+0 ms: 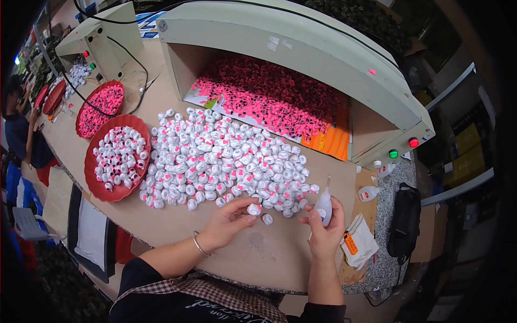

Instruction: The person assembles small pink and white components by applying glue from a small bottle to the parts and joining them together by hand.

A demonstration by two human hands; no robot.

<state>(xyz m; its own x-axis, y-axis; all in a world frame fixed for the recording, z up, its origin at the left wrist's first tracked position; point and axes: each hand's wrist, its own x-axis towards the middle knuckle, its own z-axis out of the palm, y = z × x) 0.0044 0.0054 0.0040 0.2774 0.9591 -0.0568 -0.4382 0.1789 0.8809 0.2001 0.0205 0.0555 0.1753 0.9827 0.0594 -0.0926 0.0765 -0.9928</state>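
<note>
My left hand [225,225] pinches a small white ball-shaped piece [254,209] with a pink mark between thumb and fingers. Upright in my right hand [326,230] is a translucent squeeze bottle [323,206] with a long thin nozzle pointing up, apart from the piece. A single loose white piece [267,219] lies on the table between the hands. Just beyond them spreads a wide heap of similar white pieces [226,156], many with pink bits on them.
A red scalloped tray [92,184] of white and pink pieces stands left of the heap. Behind it, a pale box-shaped machine [285,33] shelters many pink bits [258,94]. At right are a second bottle [368,193], a white cloth [362,255] and a black bag [405,223]. Someone [24,129] sits far left.
</note>
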